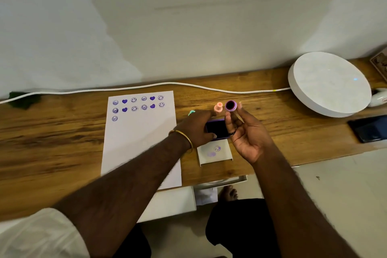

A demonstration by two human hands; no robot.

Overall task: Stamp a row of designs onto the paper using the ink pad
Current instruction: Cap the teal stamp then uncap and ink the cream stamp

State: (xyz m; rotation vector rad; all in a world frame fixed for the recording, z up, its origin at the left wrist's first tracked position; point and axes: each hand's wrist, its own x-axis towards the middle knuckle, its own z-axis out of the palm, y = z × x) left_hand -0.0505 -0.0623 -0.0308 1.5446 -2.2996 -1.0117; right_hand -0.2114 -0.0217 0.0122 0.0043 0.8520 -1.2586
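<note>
A white paper sheet (138,142) lies on the wooden desk (52,132), carrying two rows of purple smiley and heart stamps and one smiley starting a third row. The purple ink pad (216,129) sits to the paper's right. My left hand (195,128) grips the pad at its left side. My right hand (247,132) pinches a purple round stamp (231,106) above the pad, its inked face turned up toward me. A pink stamp (218,108) stands behind the pad, and a teal stamp (191,112) peeks out beyond my left hand.
The ink pad's white lid (214,153), smudged with purple prints, lies in front of the pad. A white cable (146,86) runs along the wall. A large white round device (328,84) stands at the right, with a dark phone (369,128) near it.
</note>
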